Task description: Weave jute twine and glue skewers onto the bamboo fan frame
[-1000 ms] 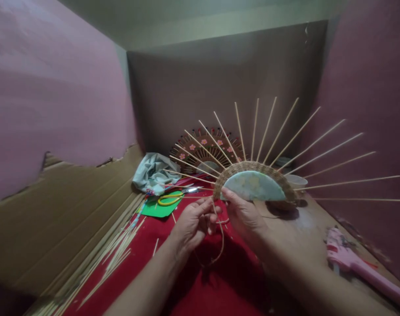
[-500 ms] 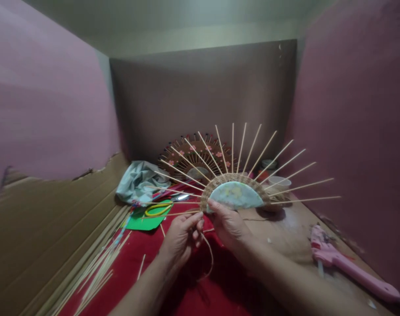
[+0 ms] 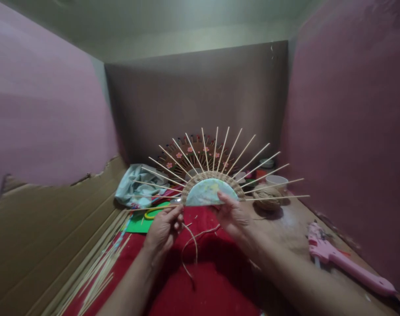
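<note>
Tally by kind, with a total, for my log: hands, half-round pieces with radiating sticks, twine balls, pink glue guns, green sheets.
Hands: 2 (left hand, right hand)
Half-round pieces: 2 (held piece, flowered piece behind)
Twine ball: 1
Pink glue gun: 1
Green sheet: 1
Total: 7

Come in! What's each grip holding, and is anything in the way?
Left-hand grip: pinching cord at left end of fan. Right-hand grip: holding fan's lower edge, right of centre. Sticks splayed. Cord hangs below; nothing seems in the way.

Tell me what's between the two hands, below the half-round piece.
The head view shows a loosely curving cord there, with red cloth beyond it.
</note>
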### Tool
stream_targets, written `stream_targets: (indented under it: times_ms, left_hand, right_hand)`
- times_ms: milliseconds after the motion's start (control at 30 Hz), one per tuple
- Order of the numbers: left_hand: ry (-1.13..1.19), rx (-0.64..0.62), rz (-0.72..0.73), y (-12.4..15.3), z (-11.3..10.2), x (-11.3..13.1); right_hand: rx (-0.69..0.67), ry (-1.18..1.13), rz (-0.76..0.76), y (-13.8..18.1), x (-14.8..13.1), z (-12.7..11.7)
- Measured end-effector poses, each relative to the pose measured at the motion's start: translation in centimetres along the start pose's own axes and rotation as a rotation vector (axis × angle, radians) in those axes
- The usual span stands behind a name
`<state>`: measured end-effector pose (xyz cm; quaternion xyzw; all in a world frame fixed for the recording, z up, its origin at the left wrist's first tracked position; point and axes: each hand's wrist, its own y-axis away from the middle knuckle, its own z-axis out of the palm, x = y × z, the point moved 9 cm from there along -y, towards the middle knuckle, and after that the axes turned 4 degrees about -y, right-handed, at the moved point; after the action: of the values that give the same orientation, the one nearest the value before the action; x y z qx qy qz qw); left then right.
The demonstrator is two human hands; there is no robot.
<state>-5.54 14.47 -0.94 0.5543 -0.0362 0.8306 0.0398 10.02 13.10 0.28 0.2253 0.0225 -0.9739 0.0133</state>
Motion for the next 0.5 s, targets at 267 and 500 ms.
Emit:
stream_targets:
  times_ms: [267,500]
  left_hand:
    - [-0.077,0.018,0.016,-0.7,-1.1,-0.6]
    - [-0.124,-0.001,0.052,-0.7,-0.7,-0.6]
  right_hand:
    - [0.13,-0.077,0.109,-1.0,0.5,-2.5]
    - [0.174,-0.095,0.113,-0.7,0.7,-2.9]
